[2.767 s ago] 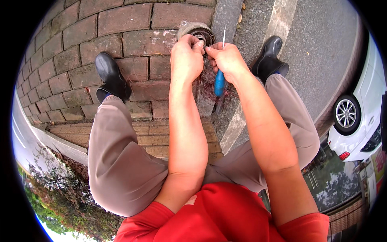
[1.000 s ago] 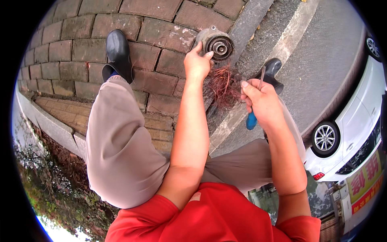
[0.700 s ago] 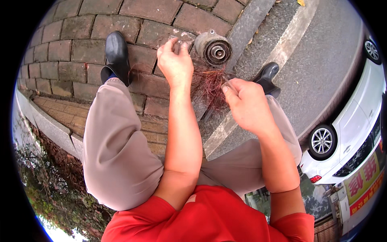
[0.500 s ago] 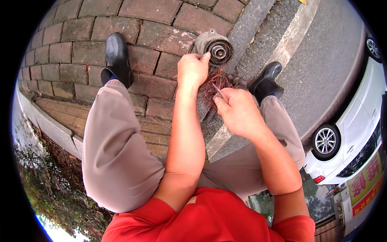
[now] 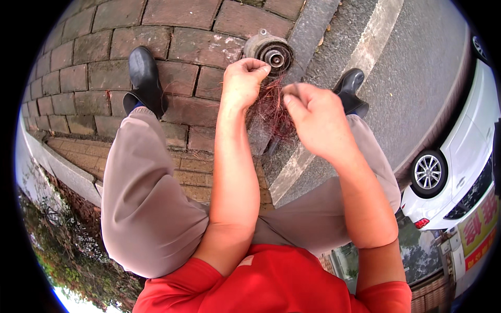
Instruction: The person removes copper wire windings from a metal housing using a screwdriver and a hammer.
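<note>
Head view, looking down at a seated person in a red shirt and beige trousers. Upper centre of the frame: the left hand (image 5: 241,81) is closed in a pinch, its grip gathered on the top of a tangled bundle of thin reddish copper wire (image 5: 269,112). The right hand (image 5: 313,120), just right of centre, is likewise closed, fingers curled around strands on the bundle's right side (whether anything else sits in that grip cannot be told). The bundle hangs between the two hands, over the stone kerb (image 5: 308,31), just below a round grey metal motor housing (image 5: 269,50) lying on the reddish brick pavement (image 5: 172,26) at top centre. Black shoes (image 5: 143,78) stand at upper left and upper right; a white car (image 5: 459,167) is parked at the right edge. The wire is judged light, springy and prone to snagging; fine ends may prick. It is best held in a gathered clump, not by single strands, which would likely slip or snap.
</note>
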The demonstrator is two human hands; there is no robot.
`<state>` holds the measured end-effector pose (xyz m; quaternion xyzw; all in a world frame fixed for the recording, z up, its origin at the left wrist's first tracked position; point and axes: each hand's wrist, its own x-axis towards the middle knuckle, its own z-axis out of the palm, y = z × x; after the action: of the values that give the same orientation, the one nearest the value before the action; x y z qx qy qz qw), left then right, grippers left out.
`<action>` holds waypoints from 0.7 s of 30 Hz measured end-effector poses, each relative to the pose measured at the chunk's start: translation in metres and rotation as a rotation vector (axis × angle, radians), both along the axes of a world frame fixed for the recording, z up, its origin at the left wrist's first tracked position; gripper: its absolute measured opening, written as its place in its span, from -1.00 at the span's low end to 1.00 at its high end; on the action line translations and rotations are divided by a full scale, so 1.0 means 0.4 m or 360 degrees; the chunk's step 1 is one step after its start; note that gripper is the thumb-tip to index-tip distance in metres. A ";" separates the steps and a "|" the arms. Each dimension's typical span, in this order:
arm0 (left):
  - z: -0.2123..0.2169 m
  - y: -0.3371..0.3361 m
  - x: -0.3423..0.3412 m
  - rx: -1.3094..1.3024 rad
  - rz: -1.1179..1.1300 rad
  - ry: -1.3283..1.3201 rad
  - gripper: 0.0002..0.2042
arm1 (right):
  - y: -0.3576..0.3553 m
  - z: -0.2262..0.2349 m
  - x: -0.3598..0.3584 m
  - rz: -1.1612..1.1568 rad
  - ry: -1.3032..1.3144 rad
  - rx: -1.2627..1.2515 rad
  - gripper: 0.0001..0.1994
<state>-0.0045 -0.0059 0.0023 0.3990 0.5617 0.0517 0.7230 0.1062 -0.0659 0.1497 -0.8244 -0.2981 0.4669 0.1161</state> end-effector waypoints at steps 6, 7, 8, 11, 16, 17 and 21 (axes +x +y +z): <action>0.042 0.014 -0.012 -0.0086 -0.0233 -0.0288 -0.85 | 0.021 -0.075 0.116 0.0062 -0.0655 0.0147 -0.76; 0.050 0.016 -0.004 -0.0102 -0.0269 -0.0337 -0.86 | 0.011 -0.100 0.120 0.0110 -0.0665 0.0136 -0.76; 0.061 0.021 0.000 -0.0151 -0.0361 -0.0326 -0.87 | -0.006 -0.136 0.119 0.0227 -0.0695 0.0309 -0.77; 0.060 0.023 -0.006 -0.0089 -0.0435 -0.0317 -0.88 | -0.013 -0.182 0.092 0.0548 -0.0498 0.0300 -0.75; 0.072 0.028 -0.011 -0.0193 -0.0287 -0.0427 -0.88 | -0.001 -0.208 0.074 0.0802 -0.0463 0.0327 -0.70; 0.064 0.028 -0.011 -0.0218 -0.0283 -0.0423 -0.88 | 0.003 -0.205 0.076 0.0770 -0.0479 0.0405 -0.71; 0.057 0.034 -0.024 -0.0335 -0.0255 -0.0414 -0.90 | -0.001 -0.212 0.098 0.0690 -0.0327 0.0528 -0.76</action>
<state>-0.0140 0.0076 0.0251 0.3546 0.4321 -0.0140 0.8291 0.1453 -0.0663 0.0649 -0.7542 -0.5497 0.3399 0.1160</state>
